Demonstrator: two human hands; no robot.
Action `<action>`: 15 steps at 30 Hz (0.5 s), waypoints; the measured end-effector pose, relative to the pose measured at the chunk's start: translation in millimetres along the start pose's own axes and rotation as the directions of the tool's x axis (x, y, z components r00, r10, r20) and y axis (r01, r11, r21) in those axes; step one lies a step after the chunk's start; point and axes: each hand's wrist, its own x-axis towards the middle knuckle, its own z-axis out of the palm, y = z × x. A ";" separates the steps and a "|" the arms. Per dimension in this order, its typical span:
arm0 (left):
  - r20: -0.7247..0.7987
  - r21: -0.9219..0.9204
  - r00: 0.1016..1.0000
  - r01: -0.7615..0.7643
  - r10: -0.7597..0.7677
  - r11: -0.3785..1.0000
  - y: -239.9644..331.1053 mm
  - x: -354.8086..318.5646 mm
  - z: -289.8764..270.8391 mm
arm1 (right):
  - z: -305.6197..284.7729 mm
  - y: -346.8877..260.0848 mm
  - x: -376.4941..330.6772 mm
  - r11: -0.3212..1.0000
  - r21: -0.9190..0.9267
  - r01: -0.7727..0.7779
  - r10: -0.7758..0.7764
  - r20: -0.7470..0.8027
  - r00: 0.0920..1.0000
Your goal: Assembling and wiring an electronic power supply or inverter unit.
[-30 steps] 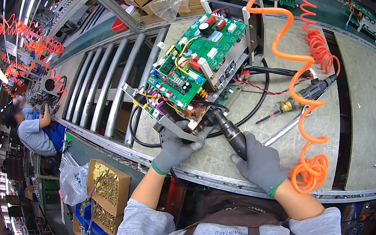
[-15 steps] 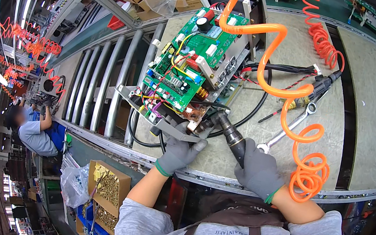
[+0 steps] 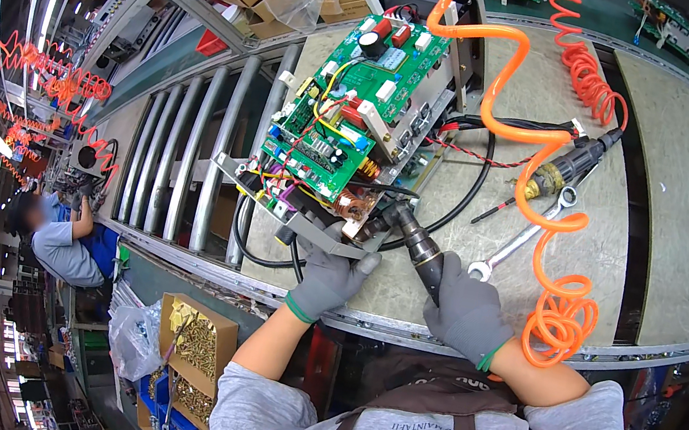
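My right hand, in a grey glove, is wrapped around the black body of an angle-headed power tool. The tool's head reaches to the lower right end of an open electronic unit with a green circuit board, wires and copper windings. Exactly what the tool's tip touches is hidden. My left hand, also gloved, grips the grey metal end panel of the unit, with the thumb at its right corner. The left fingers are partly behind the panel.
An orange coiled hose hangs across the bench. A combination wrench and a second power tool lie to the right. Metal rollers run at left. Boxes of screws stand below the bench edge. A co-worker is far left.
My right hand and the tool have shifted slightly left. The upper orange hose has swung right, while its lower coil has moved a little left. My left hand stays at the panel.
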 end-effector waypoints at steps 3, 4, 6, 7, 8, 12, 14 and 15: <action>-0.012 0.012 1.000 -0.013 0.013 1.000 -0.4 -0.8 2.8 | -0.1 -0.4 -1.9 1.000 -0.008 0.002 -0.002 -0.012 1.000; -0.014 0.015 1.000 -0.010 0.010 1.000 -2.9 -3.4 5.2 | -0.1 -1.1 -1.1 1.000 0.002 -0.004 0.004 0.002 1.000; 0.021 0.033 1.000 0.019 -0.020 0.999 -7.4 -8.9 9.1 | -1.0 -2.6 0.8 1.000 0.011 -0.004 0.003 0.017 1.000; 0.018 0.031 1.000 0.014 -0.015 0.999 -5.7 -7.9 8.6 | -2.8 -3.2 0.6 1.000 0.008 -0.015 0.015 0.029 0.999; -0.008 0.063 1.000 0.003 -0.003 0.998 -3.4 -6.8 7.8 | -4.1 -3.6 -0.3 1.000 0.004 -0.026 0.026 0.041 0.999; -0.016 0.081 1.000 -0.001 0.002 0.997 -2.4 -9.6 9.2 | 12.1 7.4 -1.5 0.997 0.008 0.075 -0.073 -0.107 0.992; -0.048 0.109 0.999 -0.006 0.011 0.994 -3.5 -8.6 10.6 | 12.2 5.9 -1.2 0.998 0.003 0.057 -0.056 -0.081 0.995; -0.072 0.134 0.997 -0.007 0.017 0.991 -3.3 -8.1 10.9 | 12.4 6.7 -1.0 0.998 -0.001 0.061 -0.061 -0.088 0.994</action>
